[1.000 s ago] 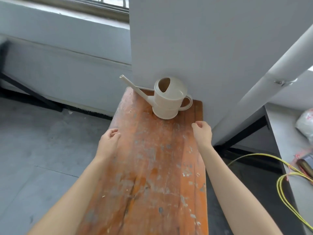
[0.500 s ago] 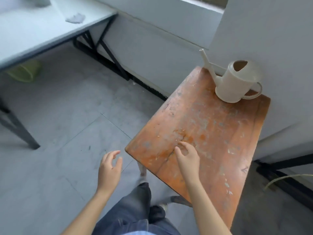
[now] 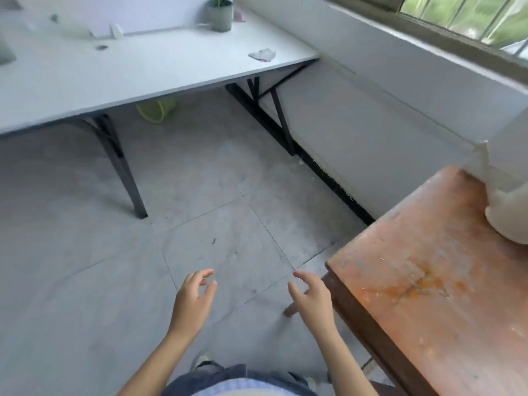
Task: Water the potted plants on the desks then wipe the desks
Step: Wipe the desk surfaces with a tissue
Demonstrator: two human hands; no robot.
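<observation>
A cream watering can (image 3: 505, 212) stands at the far end of the worn orange wooden table (image 3: 428, 281) on the right, partly cut off by the frame edge. A small potted plant (image 3: 219, 13) in a grey pot sits at the back of the white desk (image 3: 114, 70) at upper left. A crumpled white cloth (image 3: 263, 54) lies near that desk's right corner. My left hand (image 3: 194, 301) and my right hand (image 3: 311, 298) hover over the floor with loosely spread fingers, holding nothing. My right hand is just left of the wooden table's corner.
A grey tiled floor (image 3: 214, 218) lies between the desk and the wooden table. The desk has black folding legs (image 3: 123, 167). A yellow-green bin (image 3: 157, 108) sits under it. A white wall and a barred window (image 3: 471, 18) run along the right.
The view has swung left from the wooden table toward the white desk. My right hand has left the tabletop and both hands now hang over the floor.
</observation>
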